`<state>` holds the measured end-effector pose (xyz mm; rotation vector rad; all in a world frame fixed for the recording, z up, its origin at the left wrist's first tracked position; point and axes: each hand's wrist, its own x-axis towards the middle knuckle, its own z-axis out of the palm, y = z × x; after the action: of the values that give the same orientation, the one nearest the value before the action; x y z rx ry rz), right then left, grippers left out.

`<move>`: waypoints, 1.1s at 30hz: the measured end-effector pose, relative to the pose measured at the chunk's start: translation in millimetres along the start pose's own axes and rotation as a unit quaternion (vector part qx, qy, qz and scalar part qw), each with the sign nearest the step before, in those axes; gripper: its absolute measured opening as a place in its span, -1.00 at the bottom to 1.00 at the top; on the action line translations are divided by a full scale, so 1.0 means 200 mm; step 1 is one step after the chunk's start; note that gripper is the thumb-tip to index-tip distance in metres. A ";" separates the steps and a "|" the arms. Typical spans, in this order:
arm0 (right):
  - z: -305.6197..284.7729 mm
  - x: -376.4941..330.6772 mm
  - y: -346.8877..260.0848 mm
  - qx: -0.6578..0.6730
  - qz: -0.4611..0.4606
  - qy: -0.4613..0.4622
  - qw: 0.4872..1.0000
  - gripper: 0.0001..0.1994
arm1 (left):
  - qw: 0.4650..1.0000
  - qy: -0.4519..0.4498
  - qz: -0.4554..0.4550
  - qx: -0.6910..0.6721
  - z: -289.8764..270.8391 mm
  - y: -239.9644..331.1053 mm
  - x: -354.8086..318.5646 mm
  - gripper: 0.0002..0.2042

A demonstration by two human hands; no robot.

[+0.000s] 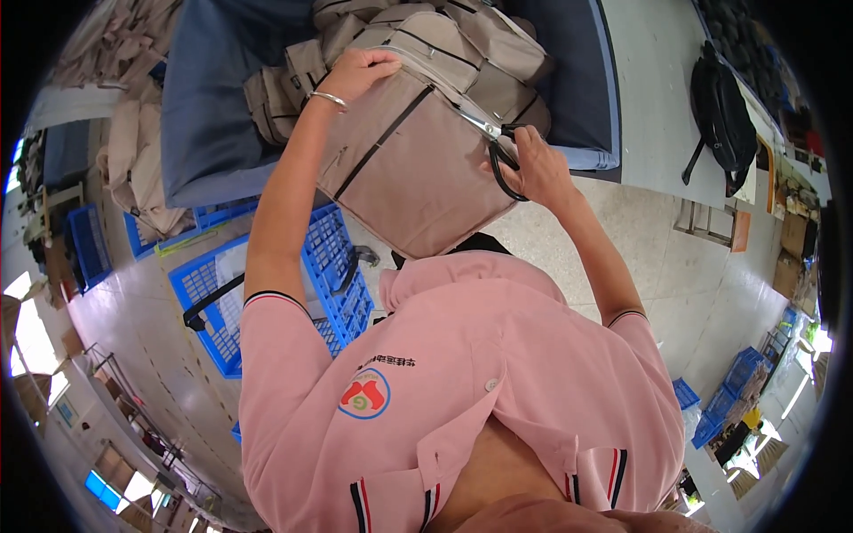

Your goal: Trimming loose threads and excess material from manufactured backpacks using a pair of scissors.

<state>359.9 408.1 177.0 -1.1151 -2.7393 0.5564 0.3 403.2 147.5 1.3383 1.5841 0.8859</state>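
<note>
A beige fabric bag (418, 169) with black zip lines is held up in front of my chest. My left hand (357, 73), with a thin bracelet on the wrist, grips its upper left edge. In my right hand (536, 169) are black-handled scissors (494, 142), their blades pointing at the bag's right edge. More beige bags (462, 44) are piled behind it on a blue-covered table (213, 115).
Blue plastic crates (206, 302) stand on the floor at my left, below the table edge. A black backpack (721, 115) lies on a white table at the right. Beige cloth (133, 160) hangs over the far left. More blue crates (729, 391) sit far right.
</note>
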 end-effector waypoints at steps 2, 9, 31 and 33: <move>-0.03 0.02 -0.02 -0.027 -0.001 -0.024 0.999 -0.44 | 1.000 0.000 0.012 0.010 0.01 0.02 0.00 -0.76; 0.09 0.01 0.01 -0.016 0.013 0.003 1.000 -0.40 | 1.000 -0.004 0.004 -0.012 0.01 0.00 0.01 -0.75; 0.16 0.11 0.04 0.141 0.073 0.008 0.987 -0.70 | 0.738 0.477 -0.220 -0.424 1.07 -0.42 -1.13 -0.49; 0.17 0.12 -0.01 0.155 0.038 0.006 0.987 -0.71 | 0.695 0.481 -0.243 -0.476 0.98 -0.36 -1.15 -0.59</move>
<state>331.7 413.7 146.0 -1.1400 -2.4940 0.9432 167.8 163.1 45.4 -0.4071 1.5878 1.8337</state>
